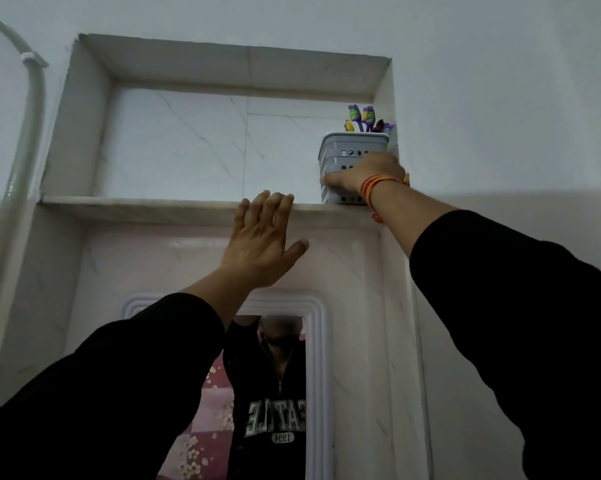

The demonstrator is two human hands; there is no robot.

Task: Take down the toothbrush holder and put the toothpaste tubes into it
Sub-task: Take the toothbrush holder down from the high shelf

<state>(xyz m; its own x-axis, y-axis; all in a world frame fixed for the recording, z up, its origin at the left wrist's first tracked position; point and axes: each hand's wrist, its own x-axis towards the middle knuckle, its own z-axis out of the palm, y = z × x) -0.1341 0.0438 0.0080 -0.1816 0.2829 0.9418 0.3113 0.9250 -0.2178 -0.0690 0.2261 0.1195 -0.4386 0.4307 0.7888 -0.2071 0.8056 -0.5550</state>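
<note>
Your right hand (364,174) is wrapped around the grey perforated toothbrush holder (351,150) at the right end of the high wall niche's ledge (136,204). Your left hand (261,240), open and empty, lies flat against the ledge edge. Lift the holder straight and level so the toothbrushes (364,117) stay in.

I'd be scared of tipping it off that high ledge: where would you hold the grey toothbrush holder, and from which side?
Grip the lower body of the toothbrush holder, coming from the front, as the right hand does. It stands in the niche's right corner, so the right and back sides look walled off. The toothbrushes stick out of the top, so a low hold probably keeps it upright.
</note>
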